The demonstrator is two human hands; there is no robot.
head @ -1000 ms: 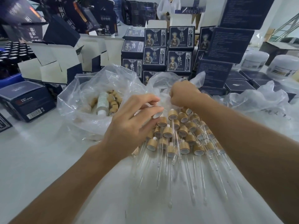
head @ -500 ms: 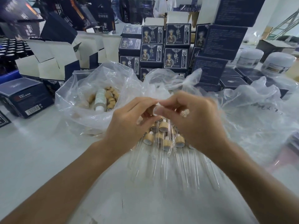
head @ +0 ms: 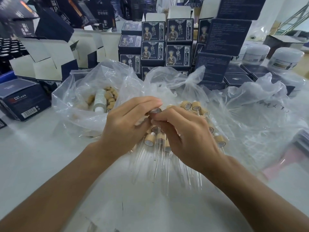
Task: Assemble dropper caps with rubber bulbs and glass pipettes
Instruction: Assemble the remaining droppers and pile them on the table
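Note:
My left hand (head: 123, 124) and my right hand (head: 185, 136) meet at the middle of the table. Between their fingertips sits a dropper cap (head: 155, 111), its round open end facing up. My left fingers pinch the cap. My right fingers close on it from the other side; whether they also hold a pipette is hidden. Under both hands lies a pile of assembled droppers (head: 150, 139) with bamboo-coloured caps and clear glass pipettes (head: 155, 158) pointing toward me.
A clear plastic bag (head: 80, 91) at the left holds loose bamboo caps (head: 111, 97) and a white roll. More crumpled plastic (head: 250, 114) spreads to the right. Dark blue boxes (head: 178, 30) stack behind, open cartons (head: 45, 56) left, white jars (head: 284, 59) far right.
My right hand came back from the bag behind the pile and met my left hand. Both now hold a cap raised slightly above the pile.

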